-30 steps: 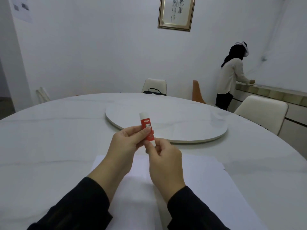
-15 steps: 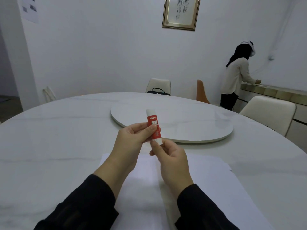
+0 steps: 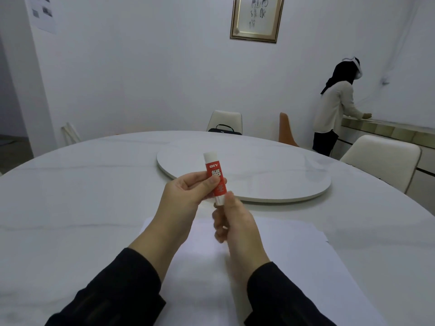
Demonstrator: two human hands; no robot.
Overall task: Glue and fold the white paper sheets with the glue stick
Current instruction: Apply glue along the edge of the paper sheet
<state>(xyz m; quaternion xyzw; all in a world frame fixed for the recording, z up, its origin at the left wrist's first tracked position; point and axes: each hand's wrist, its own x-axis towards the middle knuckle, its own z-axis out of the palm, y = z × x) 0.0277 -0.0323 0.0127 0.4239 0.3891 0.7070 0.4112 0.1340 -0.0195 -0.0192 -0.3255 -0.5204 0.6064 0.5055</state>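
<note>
- The white paper sheets (image 3: 270, 267) lie flat on the counter (image 3: 70, 208) directly below the forearms; no fold and no glue mark is visible on them.
- The right hand (image 3: 235, 222) has dropped slightly since a second ago: its fingers now curl loosely just under the bottom end of the glue stick (image 3: 215, 178), and motion blur hides whether they touch the base. The state of this grip cannot be determined.
- The left hand (image 3: 186, 196) keeps its grip clamped on the red label of the glue stick, thumb across the front, as in the earlier frames.
- The glue stick is held near upright in the air above the far edge of the sheets, white cap on top and in place.
- Judgement: the task is at the preparation step; the cap is not yet off, so no gluing can begin.
- Beyond the hands, the round turntable (image 3: 247, 175) sits at the counter centre.
</note>
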